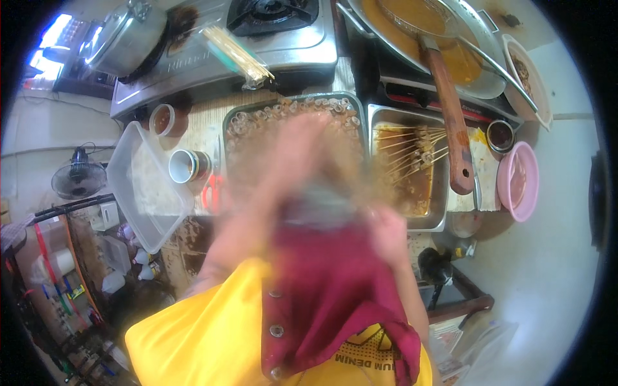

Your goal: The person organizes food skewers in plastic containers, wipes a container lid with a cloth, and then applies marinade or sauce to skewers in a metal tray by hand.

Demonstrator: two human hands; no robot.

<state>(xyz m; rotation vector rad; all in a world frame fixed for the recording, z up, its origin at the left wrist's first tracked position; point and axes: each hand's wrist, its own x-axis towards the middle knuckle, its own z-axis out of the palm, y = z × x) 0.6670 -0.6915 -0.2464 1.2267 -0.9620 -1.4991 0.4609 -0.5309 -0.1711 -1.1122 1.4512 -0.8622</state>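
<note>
My left hand (299, 138) reaches over a dark rectangular tray (230, 119) filled with small pale ring-shaped food pieces (322, 104). A blurred patch smears its fingers, so their grip is hidden. Lower down, by the tray's near right corner, my right hand (386, 226) is also smeared at the fingers. Whether it holds anything does not show. Just beyond it, a steel pan (441, 199) contains brown sauce and several skewers (418, 151) threaded with food. The near part of the ring-filled tray is lost in the blur.
Left of the tray lie orange-handled scissors (212, 193), a cup (183, 167) and a clear plastic container (145, 193). Bare sticks (235, 55) rest on the stove (193, 83). A wooden-handled strainer (444, 103) crosses the large sauce pan (476, 77). A pink bowl (518, 182) stands right.
</note>
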